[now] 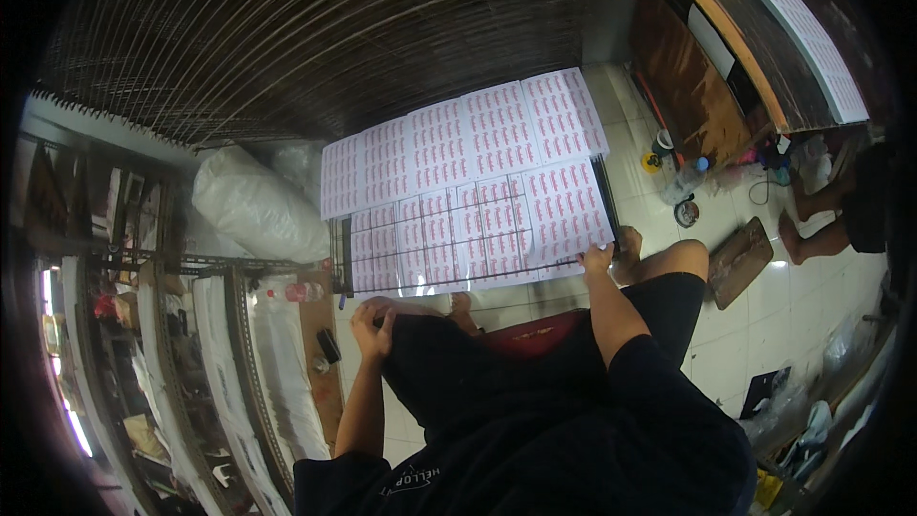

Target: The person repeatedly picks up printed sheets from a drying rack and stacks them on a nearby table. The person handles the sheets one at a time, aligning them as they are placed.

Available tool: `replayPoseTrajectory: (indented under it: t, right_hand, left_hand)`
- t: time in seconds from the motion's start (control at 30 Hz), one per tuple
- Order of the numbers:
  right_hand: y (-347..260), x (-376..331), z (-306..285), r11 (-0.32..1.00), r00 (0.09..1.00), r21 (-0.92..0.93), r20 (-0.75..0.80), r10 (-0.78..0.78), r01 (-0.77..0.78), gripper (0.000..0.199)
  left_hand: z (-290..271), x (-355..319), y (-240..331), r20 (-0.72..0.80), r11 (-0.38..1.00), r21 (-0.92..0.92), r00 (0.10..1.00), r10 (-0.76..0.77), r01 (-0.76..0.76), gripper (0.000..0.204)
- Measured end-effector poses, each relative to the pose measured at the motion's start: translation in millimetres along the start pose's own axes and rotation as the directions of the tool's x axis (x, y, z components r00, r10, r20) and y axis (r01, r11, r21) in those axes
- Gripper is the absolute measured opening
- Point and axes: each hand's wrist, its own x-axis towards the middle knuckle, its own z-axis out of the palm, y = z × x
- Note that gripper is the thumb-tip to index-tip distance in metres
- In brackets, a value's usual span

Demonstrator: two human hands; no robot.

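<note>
My right hand point(596, 258) is closed at the front right corner of a white printed sheet point(570, 205) with rows of red print. That sheet lies on top of a wire rack point(441, 280), and the fingertips are partly hidden at the edge. More printed sheets point(435, 146) lie in an overlapping row along the far side. Through the wires, further printed sheets point(420, 235) show underneath. My left hand point(371, 328) rests on my left knee, thumb and fingers apart, holding nothing.
Many stacked wire racks point(334, 29) rise behind the sheets. A clear plastic bundle point(253, 205) sits left, beside metal shelving point(215, 363). On the right are a wooden table point(707, 38) with a sheet stack point(812, 48), bottles, a wooden stool point(742, 263) and another person's feet point(802, 220).
</note>
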Motion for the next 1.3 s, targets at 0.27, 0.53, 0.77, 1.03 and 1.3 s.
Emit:
replayPoseTrajectory:
  t: [0.27,0.53,0.77,1.03,1.3]
  right_hand:
    - [-1,-7,3,1.000,0.999,-0.016,-0.030,-0.016,0.015,0.045]
    - [15,13,-4,0.987,0.994,-0.158,-0.106,-0.027,0.009,0.064]
    - [11,12,-5,0.947,0.934,-0.160,-0.274,0.228,-0.278,0.092]
    - [16,20,-17,0.736,0.922,-0.556,-0.248,0.296,-0.386,0.081]
    - [12,0,-14,0.838,0.989,-0.525,0.077,-0.128,0.149,0.077]
  left_hand:
    - [-2,1,5,0.013,0.998,-0.050,0.999,-0.030,0.030,0.019]
    - [2,1,-4,0.009,1.000,-0.011,1.000,-0.010,0.010,0.022]
    - [1,6,7,0.002,0.995,-0.099,1.000,0.006,-0.005,0.020]
    - [-2,3,6,-0.029,0.996,-0.061,0.998,0.060,-0.062,0.016]
    - [-2,10,26,-0.051,0.983,-0.170,0.997,0.061,-0.069,0.011]
